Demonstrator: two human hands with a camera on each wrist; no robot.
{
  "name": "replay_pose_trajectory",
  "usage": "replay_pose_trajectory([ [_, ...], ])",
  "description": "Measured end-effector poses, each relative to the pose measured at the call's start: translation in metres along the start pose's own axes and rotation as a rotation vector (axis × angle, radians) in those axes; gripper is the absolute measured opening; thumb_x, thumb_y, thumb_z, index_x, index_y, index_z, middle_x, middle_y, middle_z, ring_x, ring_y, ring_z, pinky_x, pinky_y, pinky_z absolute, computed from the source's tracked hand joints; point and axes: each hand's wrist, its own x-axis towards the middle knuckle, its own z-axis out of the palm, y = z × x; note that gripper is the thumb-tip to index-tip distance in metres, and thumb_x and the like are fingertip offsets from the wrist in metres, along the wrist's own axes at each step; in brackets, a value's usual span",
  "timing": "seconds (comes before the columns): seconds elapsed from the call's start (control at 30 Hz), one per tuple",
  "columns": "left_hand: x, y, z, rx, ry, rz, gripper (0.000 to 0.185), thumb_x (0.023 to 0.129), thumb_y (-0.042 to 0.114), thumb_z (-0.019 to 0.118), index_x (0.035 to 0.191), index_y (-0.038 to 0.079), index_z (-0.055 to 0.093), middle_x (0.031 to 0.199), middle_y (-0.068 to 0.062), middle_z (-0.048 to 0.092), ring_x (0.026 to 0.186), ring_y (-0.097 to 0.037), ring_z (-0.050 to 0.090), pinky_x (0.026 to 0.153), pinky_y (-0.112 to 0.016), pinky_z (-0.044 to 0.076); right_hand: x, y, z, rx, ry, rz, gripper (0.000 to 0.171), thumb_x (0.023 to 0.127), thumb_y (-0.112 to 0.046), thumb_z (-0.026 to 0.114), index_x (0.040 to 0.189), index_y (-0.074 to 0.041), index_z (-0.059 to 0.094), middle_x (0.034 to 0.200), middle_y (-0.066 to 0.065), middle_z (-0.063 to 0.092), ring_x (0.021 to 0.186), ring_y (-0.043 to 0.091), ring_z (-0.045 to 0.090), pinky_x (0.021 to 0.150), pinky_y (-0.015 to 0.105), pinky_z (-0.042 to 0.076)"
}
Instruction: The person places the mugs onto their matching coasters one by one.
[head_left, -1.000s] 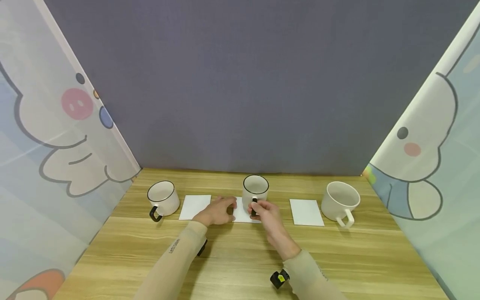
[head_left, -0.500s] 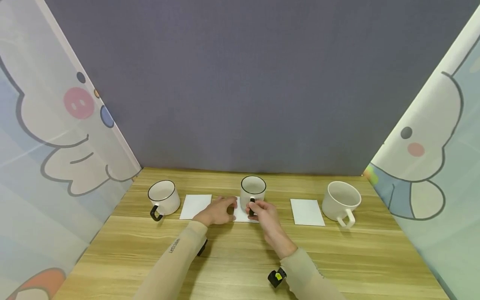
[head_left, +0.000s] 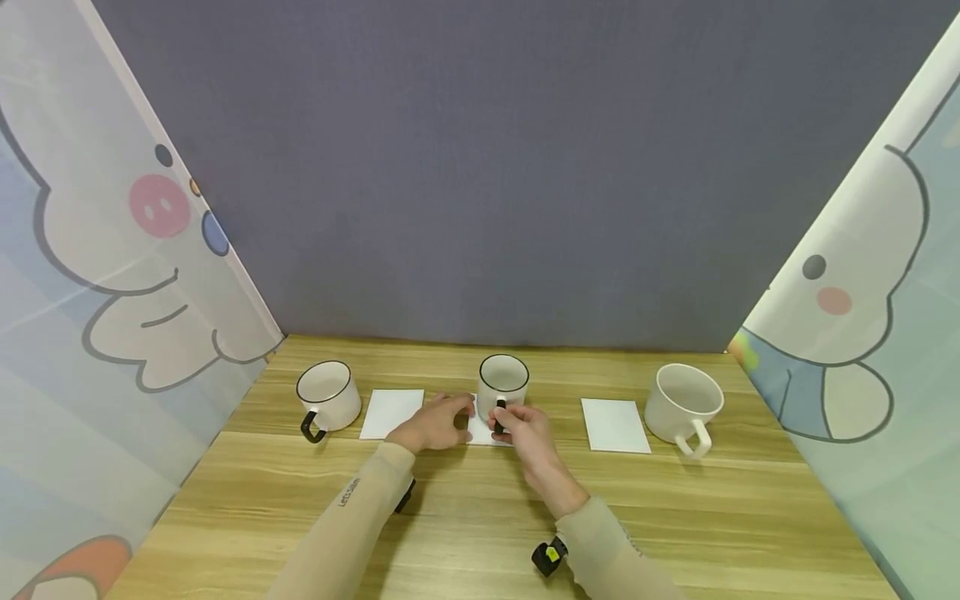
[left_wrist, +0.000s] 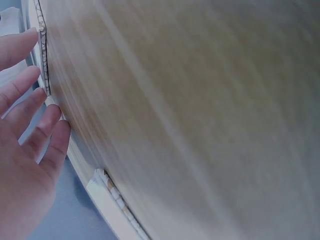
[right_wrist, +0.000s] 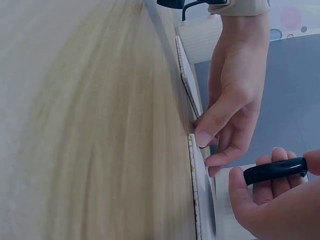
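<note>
My right hand (head_left: 522,427) grips the black handle of the middle cup (head_left: 503,383), fingers (right_wrist: 272,186) curled round it. Since a second ago the cup has shifted slightly left, onto the middle coaster (head_left: 478,430). My left hand (head_left: 435,423) rests on that coaster's left edge, fingers (right_wrist: 216,120) straight, steadying it. Open table (head_left: 480,508) lies nearward; the left coaster (head_left: 390,412) sits just beside, other cups well apart.

Three mugs: at nine o'clock (head_left: 327,396), centre (head_left: 503,382), three o'clock (head_left: 681,404). Three white coasters (head_left: 391,413) (head_left: 478,429) (head_left: 614,425). Two hands (head_left: 437,423) (head_left: 525,427).
</note>
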Motion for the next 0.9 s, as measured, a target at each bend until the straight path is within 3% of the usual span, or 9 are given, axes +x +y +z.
replay_pose_trajectory([
  [0.43,0.000,-0.003,0.002,-0.007,0.011,-0.007,0.029,0.089,0.023,0.077,0.113,0.020,0.062,0.154,-0.002,0.049,0.140,-0.032,0.041,0.108,-0.058,0.040,-0.001,0.009,0.004,-0.025,-0.011,0.007,0.024,0.099,-0.007,0.062,0.105,0.016,0.066,0.090,0.010,0.071,0.089,0.016,0.062,0.091,0.047,0.055],
  [0.9,0.000,-0.005,0.004,-0.014,0.026,0.005,0.029,0.088,0.021,0.077,0.112,0.018,0.062,0.152,-0.003,0.052,0.140,-0.035,0.041,0.109,-0.061,0.039,-0.006,0.012,0.010,-0.051,-0.005,-0.015,0.024,0.098,-0.007,0.064,0.102,0.016,0.067,0.089,0.010,0.072,0.085,0.015,0.062,0.086,0.046,0.056],
])
